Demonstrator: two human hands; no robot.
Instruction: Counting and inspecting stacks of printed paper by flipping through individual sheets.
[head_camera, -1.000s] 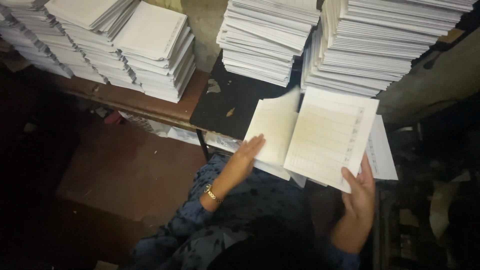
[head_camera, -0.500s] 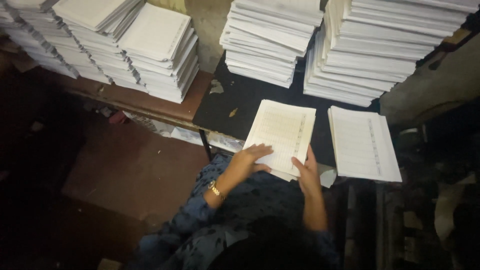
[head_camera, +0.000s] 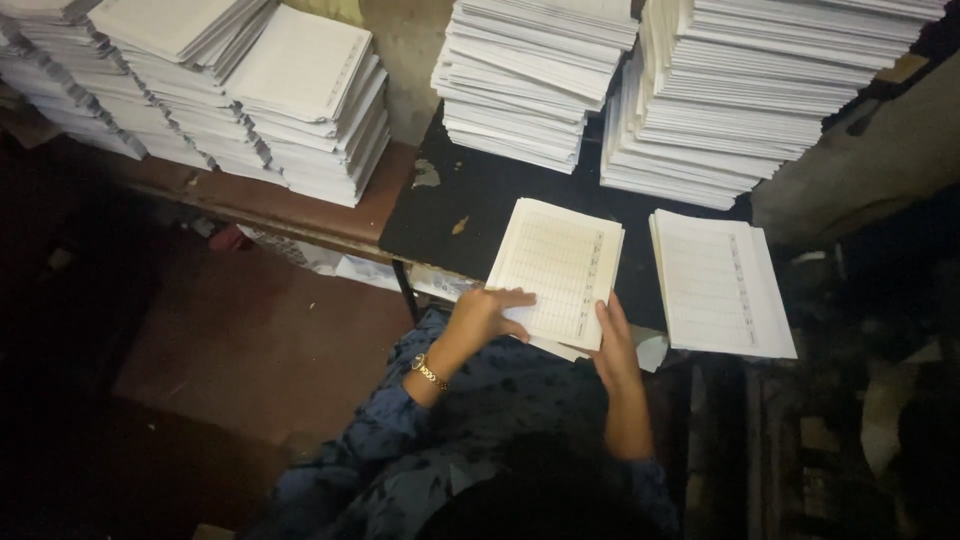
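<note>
No packages, labels, signs or screens.

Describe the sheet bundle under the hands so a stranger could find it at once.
Start at the black tabletop below the tall paper stacks. Two flat ruled bundles lie at its near edge. Take the left bundle, the one both hands touch: left hand, right hand.
</note>
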